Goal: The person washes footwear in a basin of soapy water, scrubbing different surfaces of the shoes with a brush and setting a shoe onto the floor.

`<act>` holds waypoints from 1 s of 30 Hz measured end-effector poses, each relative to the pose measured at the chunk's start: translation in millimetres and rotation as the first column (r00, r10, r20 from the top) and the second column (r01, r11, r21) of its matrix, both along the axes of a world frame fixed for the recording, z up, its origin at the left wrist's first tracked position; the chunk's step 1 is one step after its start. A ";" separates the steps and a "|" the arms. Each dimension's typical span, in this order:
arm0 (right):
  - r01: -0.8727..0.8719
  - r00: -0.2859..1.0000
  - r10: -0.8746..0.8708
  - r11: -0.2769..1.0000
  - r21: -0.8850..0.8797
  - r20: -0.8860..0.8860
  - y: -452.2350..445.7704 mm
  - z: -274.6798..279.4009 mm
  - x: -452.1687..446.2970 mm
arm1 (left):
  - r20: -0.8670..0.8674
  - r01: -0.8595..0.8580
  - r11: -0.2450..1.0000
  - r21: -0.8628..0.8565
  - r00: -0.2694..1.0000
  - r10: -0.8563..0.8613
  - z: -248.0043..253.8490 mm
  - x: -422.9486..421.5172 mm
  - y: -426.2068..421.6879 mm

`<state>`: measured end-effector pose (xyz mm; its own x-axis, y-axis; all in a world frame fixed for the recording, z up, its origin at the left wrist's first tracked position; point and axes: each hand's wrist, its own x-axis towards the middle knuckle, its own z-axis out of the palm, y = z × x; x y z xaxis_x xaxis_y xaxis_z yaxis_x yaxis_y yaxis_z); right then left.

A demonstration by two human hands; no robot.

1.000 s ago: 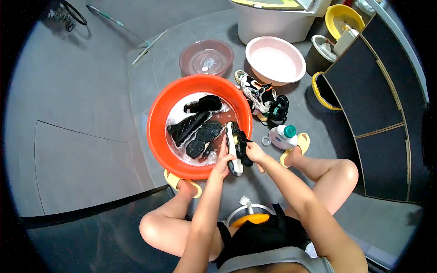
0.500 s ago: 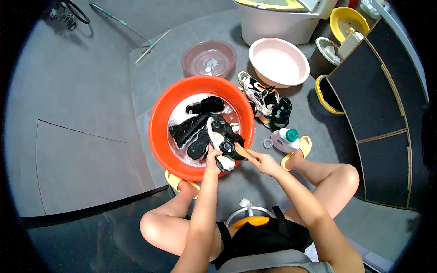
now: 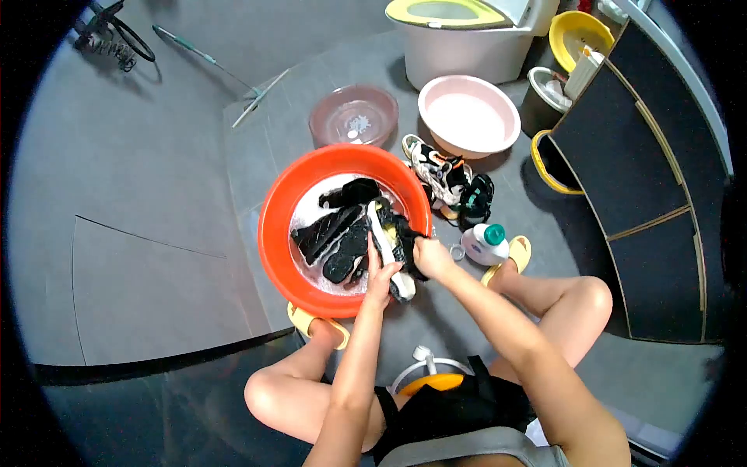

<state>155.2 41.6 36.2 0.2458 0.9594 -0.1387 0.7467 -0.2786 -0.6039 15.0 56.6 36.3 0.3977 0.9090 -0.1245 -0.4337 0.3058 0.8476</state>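
My left hand [image 3: 380, 282] is closed around a wet black shoe with a white sole [image 3: 380, 232], held tilted over the near right rim of a red basin [image 3: 274, 249]. Against the shoe's right side, my right hand [image 3: 436, 259] is closed in a fist. The orange brush seen in it a moment ago is now hidden by the hand and shoe. Inside the basin, several dark shoe pieces lie in sudsy water, among them a ridged black one [image 3: 320, 234] and another at the back [image 3: 354, 192].
Right of the basin are a white-and-black sneaker [image 3: 440, 173], a black shoe [image 3: 475, 204] and a white bottle with a green cap [image 3: 484, 244]. Behind stand a pink basin [image 3: 471, 117], a translucent basin [image 3: 354, 115] and a toilet [image 3: 463, 58]. Dark cabinets [image 3: 634, 171] line the right.
My right hand has moved slightly up and left against the shoe, and the brush has gone out of sight. My left hand has shifted a little right along the shoe. The view has tilted slightly.
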 end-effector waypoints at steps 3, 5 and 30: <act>-0.107 0.993 0.107 0.994 -0.012 -0.045 -25.4 0.5 -2.3 | -0.085 -0.014 0.997 0.072 0.996 0.021 -8.2 -7.4 4.1; -0.196 0.967 0.194 0.981 0.006 -0.168 -37.8 25.0 -5.8 | -0.078 -0.062 0.997 0.045 0.995 0.066 -21.6 -13.3 6.3; 0.236 0.538 -0.511 0.855 -0.462 -0.670 -6.6 -22.0 20.4 | -0.961 0.628 0.773 0.090 -0.149 0.232 -166.9 25.8 65.7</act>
